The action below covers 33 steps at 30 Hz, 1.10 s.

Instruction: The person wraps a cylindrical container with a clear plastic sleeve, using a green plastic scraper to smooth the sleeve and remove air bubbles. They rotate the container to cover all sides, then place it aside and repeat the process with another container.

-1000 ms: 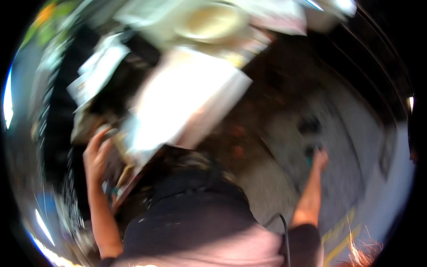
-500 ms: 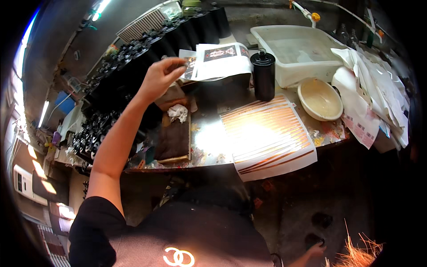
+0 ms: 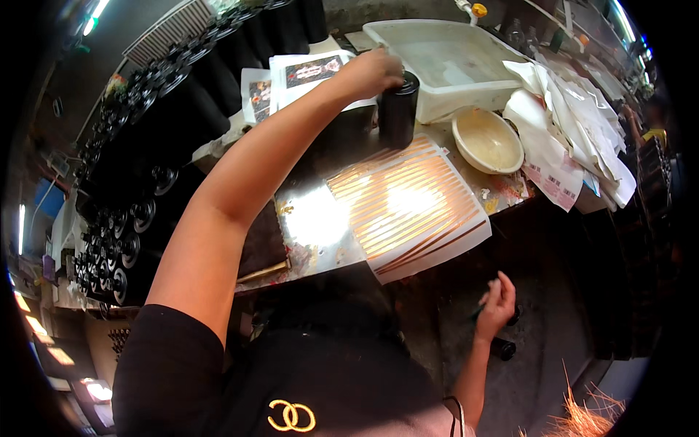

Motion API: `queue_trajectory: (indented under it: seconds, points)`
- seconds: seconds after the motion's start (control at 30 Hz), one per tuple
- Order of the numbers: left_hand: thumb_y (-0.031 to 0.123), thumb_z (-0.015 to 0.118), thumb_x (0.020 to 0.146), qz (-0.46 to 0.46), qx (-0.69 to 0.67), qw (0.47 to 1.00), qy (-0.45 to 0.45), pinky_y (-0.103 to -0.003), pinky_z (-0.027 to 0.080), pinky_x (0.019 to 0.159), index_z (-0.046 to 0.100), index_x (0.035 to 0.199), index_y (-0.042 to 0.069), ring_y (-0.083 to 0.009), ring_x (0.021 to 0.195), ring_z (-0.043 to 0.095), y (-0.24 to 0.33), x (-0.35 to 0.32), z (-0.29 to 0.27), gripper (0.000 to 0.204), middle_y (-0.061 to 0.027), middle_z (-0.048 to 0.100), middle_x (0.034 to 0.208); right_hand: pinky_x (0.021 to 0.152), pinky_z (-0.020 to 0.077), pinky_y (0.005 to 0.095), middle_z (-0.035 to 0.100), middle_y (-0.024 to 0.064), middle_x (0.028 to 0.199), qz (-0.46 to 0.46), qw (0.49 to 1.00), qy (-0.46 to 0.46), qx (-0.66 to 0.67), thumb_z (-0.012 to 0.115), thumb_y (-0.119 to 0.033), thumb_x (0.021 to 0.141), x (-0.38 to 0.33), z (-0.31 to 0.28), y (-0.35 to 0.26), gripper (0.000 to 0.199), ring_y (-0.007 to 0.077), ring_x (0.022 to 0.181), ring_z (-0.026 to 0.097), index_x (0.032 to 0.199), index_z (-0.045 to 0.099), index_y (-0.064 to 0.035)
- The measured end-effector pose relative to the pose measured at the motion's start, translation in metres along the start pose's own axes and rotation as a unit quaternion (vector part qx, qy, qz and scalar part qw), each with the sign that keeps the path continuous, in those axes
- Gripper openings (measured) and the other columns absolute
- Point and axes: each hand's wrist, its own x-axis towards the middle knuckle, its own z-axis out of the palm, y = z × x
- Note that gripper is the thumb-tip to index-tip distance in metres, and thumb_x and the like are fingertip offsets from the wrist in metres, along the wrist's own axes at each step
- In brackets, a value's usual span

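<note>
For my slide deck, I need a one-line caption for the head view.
Left hand grips a black cylinder beside striped sheets; right hand hangs below the bench.

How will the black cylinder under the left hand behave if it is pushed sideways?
The black cylinder stands upright and tall on a narrow base, so it would probably tip. Being round, it would likely roll afterwards. The left hand rests on its top, which should steady it.

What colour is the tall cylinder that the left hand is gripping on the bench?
The cylinder is glossy black, with the left hand on its top; the head view shows it.
</note>
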Motion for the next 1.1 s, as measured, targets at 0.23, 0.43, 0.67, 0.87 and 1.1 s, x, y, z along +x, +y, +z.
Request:
queue_trajectory:
  seconds: [0.23,0.43,0.67,0.87,1.1]
  points:
    - [0.018,0.07,0.085,0.061,-0.119,0.978,0.159,-0.038,0.047,0.076,0.062,0.091,0.008,-0.0277,0.089,0.058,0.071,-0.073,-0.089,0.014,-0.0106,0.056,0.091,0.05,0.0306,0.0169,0.058,0.006,0.12,-0.157,0.966,-0.202,-0.045,0.079,-0.004,0.07,0.026,0.127,-0.105,0.073,0.0012,0.056,0.035,0.136,0.047,-0.0012]
    - [0.019,0.069,0.087,0.013,-0.263,0.955,0.138,-0.032,0.051,0.083,0.062,0.094,0.006,-0.0194,0.095,0.055,0.084,-0.16,-0.166,0.016,-0.0077,0.057,0.105,0.089,0.0488,0.0338,0.063,0.0167,0.109,-0.213,0.847,-0.482,-0.067,0.086,-0.031,0.057,0.008,0.221,-0.199,0.08,0.0214,0.097,0.063,0.121,0.052,0.0026]
    - [0.022,0.057,0.096,-0.198,-0.241,0.884,0.348,-0.033,0.042,0.102,0.043,0.133,0.0,-0.0229,0.122,0.052,0.031,-0.293,-0.18,0.045,-0.014,0.052,0.13,0.091,0.0478,0.0343,0.064,0.016,0.111,-0.019,0.75,-0.658,0.063,0.079,-0.04,0.069,-0.057,0.334,-0.186,0.073,0.0227,0.102,0.061,0.121,0.055,0.0045]
    - [0.044,0.089,0.056,-0.341,-0.194,0.915,0.098,-0.045,0.027,0.113,0.01,0.152,0.005,-0.0345,0.138,0.03,0.042,-0.386,-0.107,0.13,-0.0187,0.027,0.151,0.089,0.0482,0.0352,0.065,0.0195,0.11,0.026,0.724,-0.687,-0.058,0.073,-0.051,0.075,-0.077,0.386,-0.162,0.073,0.0253,0.102,0.063,0.119,0.057,0.0047]
    - [0.025,0.084,0.068,-0.38,-0.208,0.898,0.08,-0.045,0.044,0.095,-0.008,0.152,0.008,-0.0453,0.114,0.048,0.054,-0.386,-0.078,0.126,-0.0319,0.041,0.134,0.089,0.048,0.0339,0.065,0.017,0.108,0.054,0.712,-0.7,-0.025,0.073,-0.05,0.076,-0.078,0.389,-0.157,0.07,0.023,0.101,0.063,0.119,0.057,0.0038]
